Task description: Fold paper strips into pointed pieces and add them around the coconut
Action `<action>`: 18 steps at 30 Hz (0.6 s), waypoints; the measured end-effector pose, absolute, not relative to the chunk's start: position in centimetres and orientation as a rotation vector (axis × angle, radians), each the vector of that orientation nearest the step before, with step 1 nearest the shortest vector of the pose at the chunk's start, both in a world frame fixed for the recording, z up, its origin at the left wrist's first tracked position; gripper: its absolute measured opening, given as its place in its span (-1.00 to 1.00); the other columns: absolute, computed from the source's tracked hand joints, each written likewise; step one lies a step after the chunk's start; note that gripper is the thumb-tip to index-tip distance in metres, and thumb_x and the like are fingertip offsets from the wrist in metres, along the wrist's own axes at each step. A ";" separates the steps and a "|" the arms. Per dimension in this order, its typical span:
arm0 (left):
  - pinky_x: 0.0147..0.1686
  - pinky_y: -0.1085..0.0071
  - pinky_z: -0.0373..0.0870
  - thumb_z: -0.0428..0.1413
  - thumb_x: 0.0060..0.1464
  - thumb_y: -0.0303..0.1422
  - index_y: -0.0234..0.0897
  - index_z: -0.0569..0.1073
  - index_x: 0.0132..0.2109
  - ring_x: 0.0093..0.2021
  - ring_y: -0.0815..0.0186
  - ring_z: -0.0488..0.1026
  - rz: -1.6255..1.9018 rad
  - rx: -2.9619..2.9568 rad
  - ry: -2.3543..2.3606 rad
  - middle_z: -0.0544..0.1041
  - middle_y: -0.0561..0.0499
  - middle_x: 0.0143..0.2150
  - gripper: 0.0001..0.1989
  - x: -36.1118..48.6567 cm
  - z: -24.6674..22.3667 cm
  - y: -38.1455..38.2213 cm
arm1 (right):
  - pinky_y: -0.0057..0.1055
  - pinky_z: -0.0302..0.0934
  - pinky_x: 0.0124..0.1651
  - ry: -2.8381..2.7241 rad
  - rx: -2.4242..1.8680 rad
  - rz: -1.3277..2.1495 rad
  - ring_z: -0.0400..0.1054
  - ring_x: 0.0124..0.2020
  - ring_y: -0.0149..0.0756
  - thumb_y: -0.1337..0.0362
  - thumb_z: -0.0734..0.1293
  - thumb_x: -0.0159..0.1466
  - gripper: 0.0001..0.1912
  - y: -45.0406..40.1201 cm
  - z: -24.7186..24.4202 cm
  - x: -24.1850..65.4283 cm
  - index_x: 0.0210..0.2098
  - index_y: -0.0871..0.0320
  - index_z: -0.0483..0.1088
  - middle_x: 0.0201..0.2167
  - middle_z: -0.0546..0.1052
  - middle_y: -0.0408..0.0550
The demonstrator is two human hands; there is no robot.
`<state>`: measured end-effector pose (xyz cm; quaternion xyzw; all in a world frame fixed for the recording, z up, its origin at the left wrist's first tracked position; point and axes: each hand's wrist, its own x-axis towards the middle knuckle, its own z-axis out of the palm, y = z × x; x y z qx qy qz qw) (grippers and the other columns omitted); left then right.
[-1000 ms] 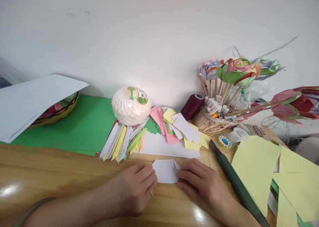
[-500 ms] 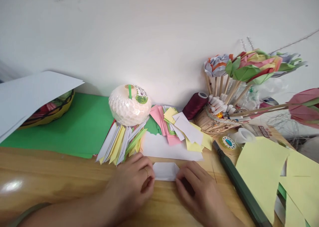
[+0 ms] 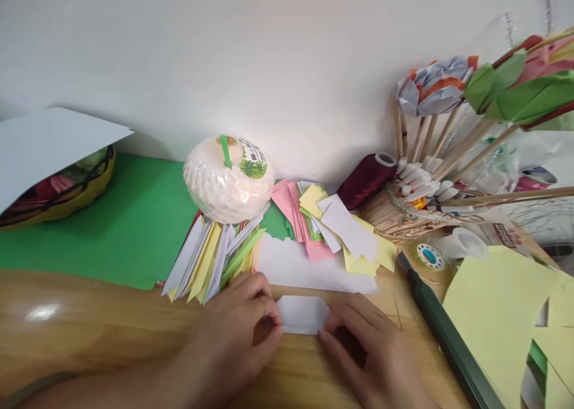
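Note:
A small white piece of paper (image 3: 302, 314) with angled upper corners and a crease along its lower edge lies between my hands on the wooden table. My left hand (image 3: 246, 322) pinches its left end, a ring on one finger. At the right end, the thumb and fingers of my right hand (image 3: 365, 337) are closed on the paper too. Just beyond my left hand fans a bundle of folded paper strips (image 3: 204, 256) in white, yellow and green. Behind the white piece lie a larger white sheet (image 3: 287, 271) and a loose stack of pink, yellow and white slips (image 3: 350, 226).
A wrapped coconut (image 3: 228, 185) stands on green paper (image 3: 134, 211). At right are a maroon thread spool (image 3: 368, 180), a basket (image 3: 381, 214) of paper flowers on sticks, a dark green stick-like tool (image 3: 448, 331) and yellow sheets (image 3: 497, 307). White sheets (image 3: 54, 146) overhang a basket at left.
The view has shifted closer, pushing the flowers toward the right edge. Both hands still pinch the ends of the white paper, which looks little changed.

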<state>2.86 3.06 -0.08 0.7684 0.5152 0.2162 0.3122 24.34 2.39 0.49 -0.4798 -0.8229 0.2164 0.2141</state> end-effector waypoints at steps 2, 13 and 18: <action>-0.30 0.38 0.24 -0.02 0.06 -0.46 -0.24 0.40 -0.43 -0.28 0.28 0.32 0.565 2.033 1.329 0.35 0.02 -0.34 -0.84 2.8 -0.1 2.9 | -0.42 0.15 -0.44 -2.289 -1.324 0.606 0.27 -0.43 -0.31 0.37 0.21 0.28 -0.84 2.4 0.5 24.3 -0.44 0.11 0.23 -0.47 0.37 -0.13; -0.35 0.28 0.19 -0.13 0.11 -0.43 -0.26 0.33 -0.44 -0.29 0.19 0.29 0.487 2.124 1.377 0.32 -0.03 -0.35 -0.78 3.4 0.0 2.8 | -0.40 0.14 -0.44 -2.289 -1.350 0.481 0.26 -0.44 -0.29 0.37 0.19 0.29 -0.83 2.4 0.3 23.8 -0.45 0.11 0.21 -0.49 0.36 -0.11; -0.36 0.23 0.22 -0.18 0.12 -0.45 -0.27 0.32 -0.42 -0.31 0.15 0.27 0.420 2.224 1.414 0.30 -0.05 -0.35 -0.77 3.6 0.0 2.7 | -0.38 0.14 -0.43 -2.327 -1.368 0.428 0.26 -0.44 -0.29 0.37 0.18 0.30 -0.84 2.2 0.1 23.9 -0.43 0.11 0.20 -0.48 0.35 -0.10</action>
